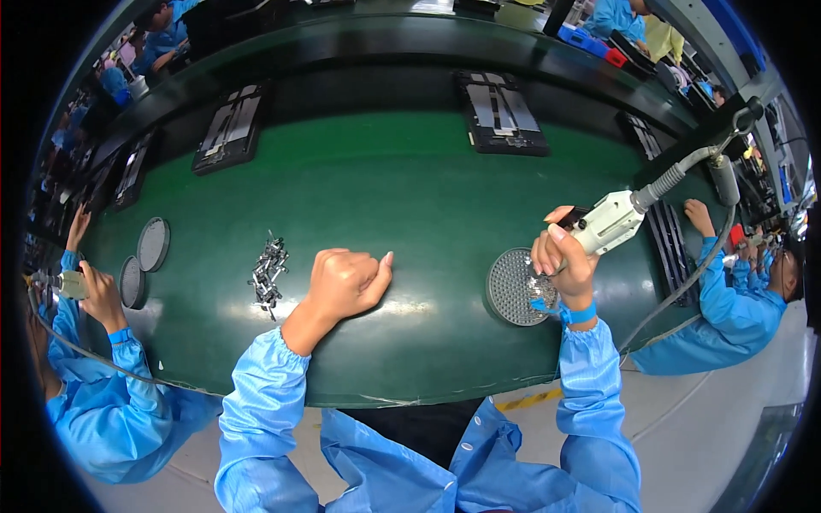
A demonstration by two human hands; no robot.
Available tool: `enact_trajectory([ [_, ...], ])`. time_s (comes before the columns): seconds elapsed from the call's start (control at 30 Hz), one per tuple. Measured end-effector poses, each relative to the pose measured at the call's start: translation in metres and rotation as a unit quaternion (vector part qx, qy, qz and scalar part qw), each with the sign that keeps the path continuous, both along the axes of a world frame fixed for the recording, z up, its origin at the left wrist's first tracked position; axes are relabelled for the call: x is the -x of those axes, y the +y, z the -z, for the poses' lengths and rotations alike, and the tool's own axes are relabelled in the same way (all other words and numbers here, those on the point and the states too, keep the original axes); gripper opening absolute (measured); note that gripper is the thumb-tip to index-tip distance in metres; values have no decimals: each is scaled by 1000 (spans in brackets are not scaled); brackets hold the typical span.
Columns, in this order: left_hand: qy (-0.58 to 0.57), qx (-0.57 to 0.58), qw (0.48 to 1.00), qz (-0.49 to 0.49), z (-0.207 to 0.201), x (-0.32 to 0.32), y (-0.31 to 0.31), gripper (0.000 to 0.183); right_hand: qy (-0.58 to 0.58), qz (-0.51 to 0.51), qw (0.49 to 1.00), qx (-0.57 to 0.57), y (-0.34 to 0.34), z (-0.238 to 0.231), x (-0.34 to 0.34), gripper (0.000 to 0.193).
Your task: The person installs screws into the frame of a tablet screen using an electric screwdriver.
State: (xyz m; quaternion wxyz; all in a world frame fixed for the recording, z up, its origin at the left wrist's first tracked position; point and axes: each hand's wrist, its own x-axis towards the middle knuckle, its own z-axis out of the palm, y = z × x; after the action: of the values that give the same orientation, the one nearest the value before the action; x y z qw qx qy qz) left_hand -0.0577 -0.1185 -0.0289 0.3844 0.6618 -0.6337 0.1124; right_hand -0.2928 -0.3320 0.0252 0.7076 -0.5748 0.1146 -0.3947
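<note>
From where I stand, the right grip (560,250) is clamped on a pale, angular electric screwdriver (614,221) that slants up and away to its right. Just below that grip sits a round, grey, dotted tray (509,295). The left grip (344,282) is curled into a fist, its inside hidden from me; just left of it lies a tangled pile of small black-and-silver metal parts (269,275) on the green desk (402,197). I'd judge this a small-part pickup, calling for a precise pinch above the tray.
</note>
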Motion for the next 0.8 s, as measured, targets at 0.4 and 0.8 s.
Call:
enact_trajectory([
  [0.4,25,9,1000,6,-14,4,-9,35,12,-12,1000,-25,-2,-5,2,14],
  [0.8,-4,11,1000,15,-12,10,-12,27,10,26,999,-27,-6,-4,6,12],
])
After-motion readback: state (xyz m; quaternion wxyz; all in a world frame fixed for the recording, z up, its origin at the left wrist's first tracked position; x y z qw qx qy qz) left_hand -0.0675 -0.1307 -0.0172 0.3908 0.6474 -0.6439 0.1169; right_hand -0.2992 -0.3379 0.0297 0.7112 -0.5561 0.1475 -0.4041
